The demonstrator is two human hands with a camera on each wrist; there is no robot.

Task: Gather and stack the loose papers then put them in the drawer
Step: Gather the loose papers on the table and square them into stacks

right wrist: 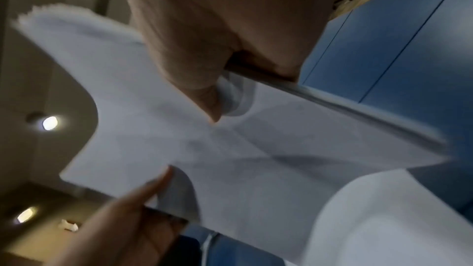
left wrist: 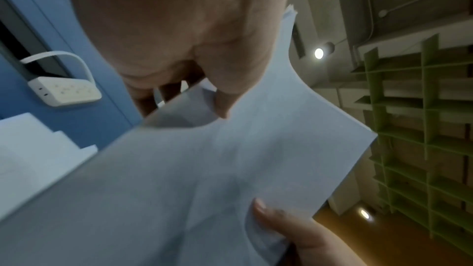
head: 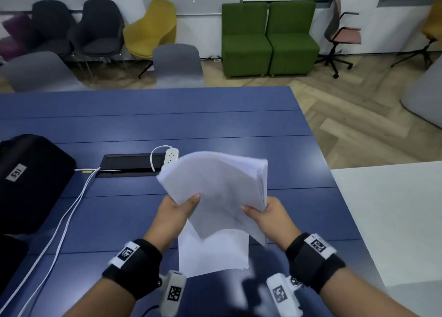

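Both hands hold a thick stack of white papers [head: 215, 182] tilted above the blue table [head: 167, 116]. My left hand [head: 179, 209] grips its left edge, thumb on top and fingers underneath. My right hand [head: 263, 211] grips the right edge the same way. In the left wrist view the stack [left wrist: 204, 169] fills the frame under my left hand [left wrist: 199, 92]. In the right wrist view my right hand [right wrist: 217, 88] pinches the bent stack [right wrist: 230, 159]. More white sheets [head: 212, 254] lie flat on the table below the held stack. No drawer is in view.
A black bag [head: 31, 180] sits at the table's left edge. A white power strip [head: 171, 156] and white cables [head: 62, 223] lie by a black cable hatch [head: 129, 165]. A white tabletop [head: 394, 221] adjoins on the right. Chairs [head: 177, 63] stand beyond the far edge.
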